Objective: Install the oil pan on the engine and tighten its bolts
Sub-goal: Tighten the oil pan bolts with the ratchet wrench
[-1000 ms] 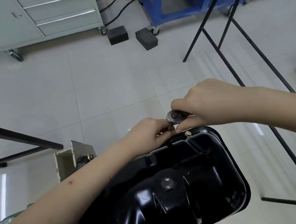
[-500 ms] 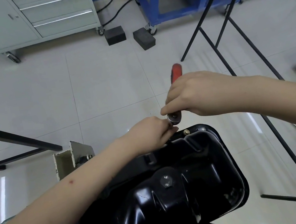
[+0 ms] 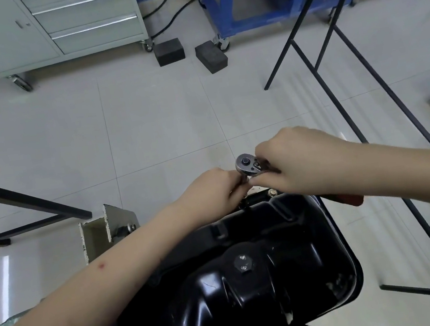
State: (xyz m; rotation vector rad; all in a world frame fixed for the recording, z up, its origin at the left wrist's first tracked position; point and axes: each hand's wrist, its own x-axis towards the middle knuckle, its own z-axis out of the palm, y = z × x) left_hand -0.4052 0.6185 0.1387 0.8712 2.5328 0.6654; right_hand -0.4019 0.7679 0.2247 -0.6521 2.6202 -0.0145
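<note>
both arms reach forward over the oil pan (image 3: 254, 282), right hand (image 3: 297, 161) curled round the ratchet (image 3: 247, 165), left hand (image 3: 213, 193) pinching beneath its head.

The oil pan (image 3: 253, 277) is set at the bottom centre. Over its far rim the ratchet (image 3: 247, 165) is held between left hand (image 3: 212, 191) and right hand (image 3: 297, 161). A bolt (image 3: 271, 192) sits just beside, on that rim.

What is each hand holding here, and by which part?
Right hand grips the ratchet wrench just behind its head. Left hand pinches the part below the head; what exactly is hidden.
</note>
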